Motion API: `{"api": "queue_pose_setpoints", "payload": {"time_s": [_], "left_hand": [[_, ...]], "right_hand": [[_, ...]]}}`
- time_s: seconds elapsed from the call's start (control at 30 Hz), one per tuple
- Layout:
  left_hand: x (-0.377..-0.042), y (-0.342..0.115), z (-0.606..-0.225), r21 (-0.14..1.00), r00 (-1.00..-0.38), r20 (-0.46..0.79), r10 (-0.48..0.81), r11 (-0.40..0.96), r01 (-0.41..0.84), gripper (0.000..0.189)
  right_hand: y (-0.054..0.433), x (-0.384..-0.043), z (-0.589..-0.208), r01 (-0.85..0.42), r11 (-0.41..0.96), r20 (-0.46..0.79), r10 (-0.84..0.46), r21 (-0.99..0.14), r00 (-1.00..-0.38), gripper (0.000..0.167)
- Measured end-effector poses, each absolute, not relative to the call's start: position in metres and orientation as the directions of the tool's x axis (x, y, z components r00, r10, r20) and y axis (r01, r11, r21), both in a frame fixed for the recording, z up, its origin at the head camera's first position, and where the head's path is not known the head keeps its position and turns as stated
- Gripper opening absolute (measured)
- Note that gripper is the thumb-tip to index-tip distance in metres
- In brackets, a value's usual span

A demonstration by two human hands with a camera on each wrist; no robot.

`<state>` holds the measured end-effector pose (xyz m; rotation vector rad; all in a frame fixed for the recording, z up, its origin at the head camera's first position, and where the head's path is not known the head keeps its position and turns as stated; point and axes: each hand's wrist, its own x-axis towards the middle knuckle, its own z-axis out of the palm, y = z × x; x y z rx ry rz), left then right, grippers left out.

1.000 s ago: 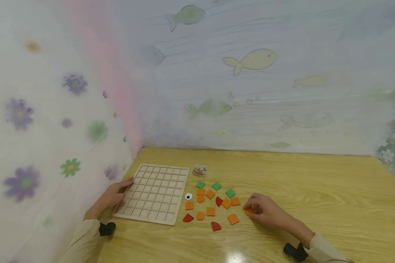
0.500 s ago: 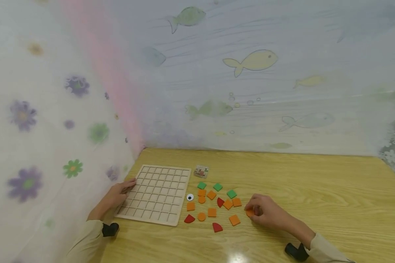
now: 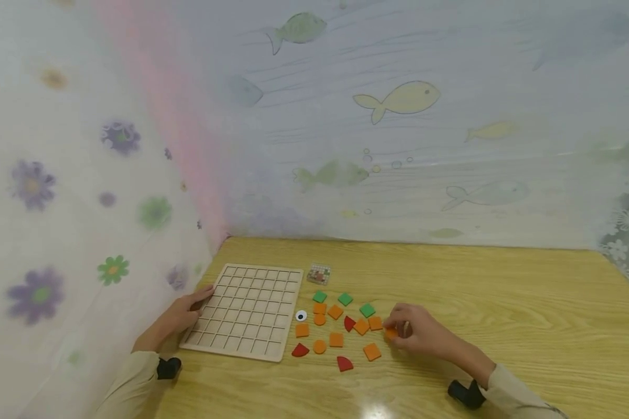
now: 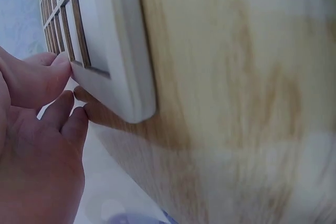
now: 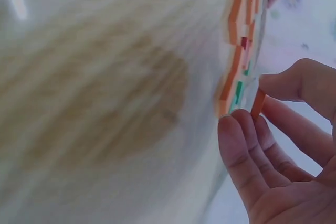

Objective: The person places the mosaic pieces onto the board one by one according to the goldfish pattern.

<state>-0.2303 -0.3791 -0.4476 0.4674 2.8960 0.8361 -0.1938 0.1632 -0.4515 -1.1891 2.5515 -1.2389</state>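
Landmark is the grid board (image 3: pixel 247 309). Held orange piece (image 3: pixel 391 333) sits well right of the board, loose pieces scattered between; from the right hand (image 3: pixel 423 333) the board lies to the left. Board's long axis, I'd judge, runs away from the person; foreshortening makes that uncertain. Right hand is nearer the loose pieces, left hand (image 3: pixel 175 315) is on the board itself. Nearest to the board's right edge: eye disc (image 3: pixel 301 315), just beside it. Far right corner of board: small picture card (image 3: pixel 319 273), just off it. Right pose: forearm in from the right, thumb and fingertips pinched narrow on the piece, which shows edge-on in the wrist view; can't tell if it's clear of the table (image 3: pixel 503 308). Left pose: at board's left edge, thumb at the rim, fingers below, holding it lightly, I'd judge.
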Motion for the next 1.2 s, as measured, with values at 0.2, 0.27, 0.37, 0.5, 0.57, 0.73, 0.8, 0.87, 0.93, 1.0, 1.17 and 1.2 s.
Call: {"api": "queue_pose_setpoints", "payload": {"time_s": [0.2,0.27,0.37,0.5,0.57,0.73,0.8,0.87,0.93,1.0,1.17,1.2], "left_hand": [[-0.230,-0.380,-0.449,0.528,-0.945,0.008,0.328,0.801,0.283,0.058],[-0.230,-0.381,-0.450,0.526,-0.946,0.014,0.324,0.802,0.283,0.058],[-0.231,-0.382,-0.452,0.518,-0.943,0.024,0.332,0.803,0.296,0.058],[-0.232,-0.383,-0.453,0.507,-0.938,0.038,0.344,0.803,0.314,0.058],[-0.232,-0.383,-0.453,0.507,-0.938,0.039,0.345,0.802,0.317,0.058],[-0.232,-0.383,-0.452,0.514,-0.939,0.028,0.343,0.800,0.308,0.058],[-0.232,-0.382,-0.451,0.519,-0.941,0.022,0.337,0.801,0.299,0.058],[-0.232,-0.381,-0.449,0.526,-0.944,0.010,0.331,0.801,0.287,0.058],[-0.232,-0.381,-0.449,0.538,-0.947,-0.004,0.322,0.799,0.270,0.058],[-0.232,-0.381,-0.448,0.543,-0.949,-0.015,0.316,0.799,0.258,0.058],[-0.231,-0.381,-0.450,0.550,-0.953,-0.031,0.300,0.802,0.235,0.060],[-0.231,-0.381,-0.451,0.550,-0.954,-0.032,0.300,0.802,0.234,0.060]], "right_hand": [[0.145,-0.203,-0.443,-0.642,0.370,0.298,-0.659,-0.671,-0.691,0.017],[0.136,-0.207,-0.441,-0.655,0.378,0.308,-0.658,-0.654,-0.687,0.015],[0.122,-0.213,-0.437,-0.675,0.369,0.324,-0.667,-0.639,-0.671,0.016],[0.100,-0.221,-0.429,-0.672,0.346,0.317,-0.682,-0.655,-0.659,0.017],[0.089,-0.225,-0.426,-0.664,0.332,0.306,-0.691,-0.670,-0.655,0.019],[0.061,-0.233,-0.421,-0.671,0.303,0.302,-0.717,-0.677,-0.629,0.019],[0.050,-0.237,-0.422,-0.672,0.289,0.306,-0.722,-0.682,-0.621,0.019],[0.039,-0.240,-0.422,-0.668,0.279,0.306,-0.723,-0.690,-0.619,0.020],[0.028,-0.243,-0.422,-0.664,0.273,0.309,-0.722,-0.696,-0.620,0.020],[0.017,-0.246,-0.423,-0.665,0.264,0.314,-0.723,-0.698,-0.616,0.021],[-0.013,-0.252,-0.423,-0.650,0.252,0.304,-0.726,-0.717,-0.617,0.022],[-0.020,-0.254,-0.423,-0.645,0.248,0.301,-0.727,-0.723,-0.617,0.023]]}}
